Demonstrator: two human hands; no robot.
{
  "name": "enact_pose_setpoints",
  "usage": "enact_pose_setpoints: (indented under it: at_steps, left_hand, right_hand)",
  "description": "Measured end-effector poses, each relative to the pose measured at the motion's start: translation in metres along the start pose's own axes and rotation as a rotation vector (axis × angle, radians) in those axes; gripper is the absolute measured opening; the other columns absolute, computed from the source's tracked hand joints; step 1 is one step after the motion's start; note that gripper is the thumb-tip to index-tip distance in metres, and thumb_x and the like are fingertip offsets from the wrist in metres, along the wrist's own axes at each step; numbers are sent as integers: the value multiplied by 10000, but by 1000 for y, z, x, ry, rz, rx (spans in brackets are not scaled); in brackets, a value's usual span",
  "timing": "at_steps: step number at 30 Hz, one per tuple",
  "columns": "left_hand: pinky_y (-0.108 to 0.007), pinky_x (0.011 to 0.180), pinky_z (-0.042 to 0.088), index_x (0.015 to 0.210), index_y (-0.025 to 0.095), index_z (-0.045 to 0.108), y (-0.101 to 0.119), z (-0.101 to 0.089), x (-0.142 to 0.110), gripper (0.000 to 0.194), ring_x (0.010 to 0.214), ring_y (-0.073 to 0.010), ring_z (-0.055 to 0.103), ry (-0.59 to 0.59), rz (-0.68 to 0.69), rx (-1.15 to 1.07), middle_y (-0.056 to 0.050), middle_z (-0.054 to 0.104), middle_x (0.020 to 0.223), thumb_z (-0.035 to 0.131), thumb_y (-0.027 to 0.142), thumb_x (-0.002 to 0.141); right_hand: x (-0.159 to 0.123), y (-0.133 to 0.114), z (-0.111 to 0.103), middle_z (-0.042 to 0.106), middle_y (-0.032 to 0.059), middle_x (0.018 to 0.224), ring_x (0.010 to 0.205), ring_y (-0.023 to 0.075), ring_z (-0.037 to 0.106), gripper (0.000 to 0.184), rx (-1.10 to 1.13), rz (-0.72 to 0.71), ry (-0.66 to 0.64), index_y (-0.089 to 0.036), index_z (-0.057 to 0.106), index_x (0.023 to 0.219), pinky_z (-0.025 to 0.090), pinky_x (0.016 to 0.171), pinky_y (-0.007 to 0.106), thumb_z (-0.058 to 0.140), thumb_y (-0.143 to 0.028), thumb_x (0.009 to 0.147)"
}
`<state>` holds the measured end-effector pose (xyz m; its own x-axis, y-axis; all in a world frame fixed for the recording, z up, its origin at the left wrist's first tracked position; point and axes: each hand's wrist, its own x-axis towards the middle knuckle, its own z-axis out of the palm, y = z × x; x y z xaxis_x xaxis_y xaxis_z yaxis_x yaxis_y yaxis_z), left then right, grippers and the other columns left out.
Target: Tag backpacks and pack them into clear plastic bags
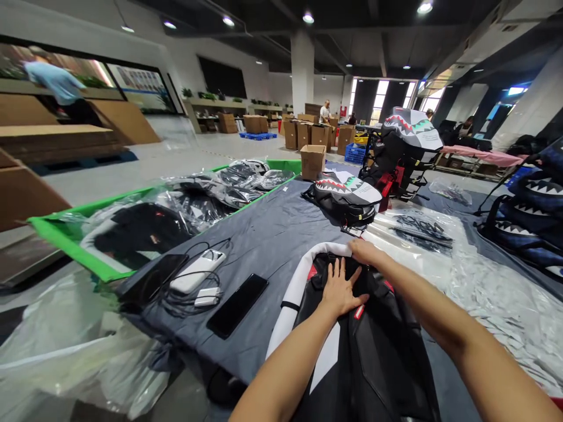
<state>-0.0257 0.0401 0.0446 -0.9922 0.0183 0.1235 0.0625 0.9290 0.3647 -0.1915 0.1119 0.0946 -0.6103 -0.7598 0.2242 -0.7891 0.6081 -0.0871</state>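
A black backpack (378, 351) with a white edge band and small red marks lies in front of me on the grey cloth-covered table (272, 234). My left hand (343, 291) rests on its upper part with the fingers spread. At the top end, my right hand (365, 252) is closed around the backpack's edge, its fingertips partly hidden. Just beyond lies another backpack (347, 196) with a shark-mouth print. To the left of my hands are a black phone (237, 306), a white power bank (197, 271) and a tangle of cables.
A green-edged bin (74, 252) of plastic-wrapped bags runs along the table's left side. Clear plastic bags (497, 299) are piled at right, near stacked shark-print backpacks (532, 217). Behind stand more backpacks (409, 135) and an open carton (313, 162). Several people are in the background.
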Motion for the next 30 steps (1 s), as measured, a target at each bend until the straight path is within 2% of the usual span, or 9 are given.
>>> enact_pose_setpoints:
  at_steps: [3, 5, 11, 13, 16, 19, 22, 27, 30]
  left_hand:
    - [-639, 1210, 100, 1543, 283, 371, -2, 0, -2, 858, 1524, -425, 117, 1, 10, 23, -131, 260, 1645, 439, 782, 847]
    - [-643, 1213, 89, 1548, 260, 364, -6, 1, 1, 837, 1523, -423, 117, -16, 26, 47, -129, 270, 1641, 444, 739, 867]
    - [-680, 1207, 97, 1596, 310, 175, -21, 1, 21, 763, 1530, -411, 106, -57, 105, 121, -48, 208, 1666, 471, 531, 929]
    - [-668, 1215, 92, 1591, 300, 211, -23, 0, 27, 778, 1526, -422, 117, -50, 97, 130, -61, 231, 1659, 505, 551, 916]
    - [-646, 1219, 108, 1583, 287, 256, -21, -2, 35, 757, 1520, -427, 142, -27, 74, 93, -97, 251, 1652, 510, 563, 925]
    - [-632, 1217, 120, 1558, 270, 339, -21, -5, 47, 717, 1520, -430, 138, 5, 32, 14, -133, 256, 1646, 498, 588, 936]
    - [-601, 1218, 160, 1523, 154, 403, -22, -11, 58, 758, 1511, -422, 189, 74, -29, -77, -195, 307, 1614, 514, 605, 924]
    - [-518, 1243, 132, 1238, 122, 635, -14, -38, 31, 412, 1379, -258, 456, 114, -12, -147, -136, 640, 1319, 316, 256, 1013]
    - [-475, 1146, 339, 954, 183, 697, -2, -59, -24, 387, 1066, -230, 611, -8, 306, -260, -93, 710, 1027, 358, 364, 1002]
  right_hand:
    - [30, -50, 15, 714, 48, 1061, 964, 202, 677, 399, 22, -36, -115, -246, 698, 1108, 482, 778, 248, 839, -295, 738]
    - [45, -70, 26, 710, 59, 1057, 978, 223, 675, 390, 25, 3, -154, -237, 695, 1076, 482, 769, 262, 851, -337, 732]
    - [56, -82, 31, 688, 121, 1058, 1020, 287, 647, 301, 67, 112, -131, -184, 673, 1029, 491, 823, 356, 803, -306, 787]
    - [37, -83, 17, 659, 136, 1148, 1091, 284, 618, 353, 102, 73, -109, -177, 652, 1113, 483, 894, 375, 786, -240, 793]
    - [-25, -88, -14, 626, 96, 1243, 1150, 217, 586, 344, 170, -45, -115, -207, 625, 1185, 458, 976, 326, 710, -202, 852]
    - [-106, -100, -40, 664, 44, 1123, 1042, 167, 601, 158, 311, -416, -196, -243, 653, 1086, 452, 952, 291, 576, -281, 954]
    - [-164, -108, -39, 646, 46, 890, 825, 172, 565, 276, 384, -651, -185, -216, 637, 900, 442, 842, 325, 426, -357, 1010]
    - [-171, -98, 14, 494, -17, 607, 574, 141, 398, 339, 377, -337, -81, -208, 496, 663, 383, 732, 316, 340, -209, 963]
    - [-160, -90, 36, 565, 8, 682, 672, 171, 475, 247, 342, -243, -104, -212, 558, 716, 396, 765, 318, 432, -251, 925]
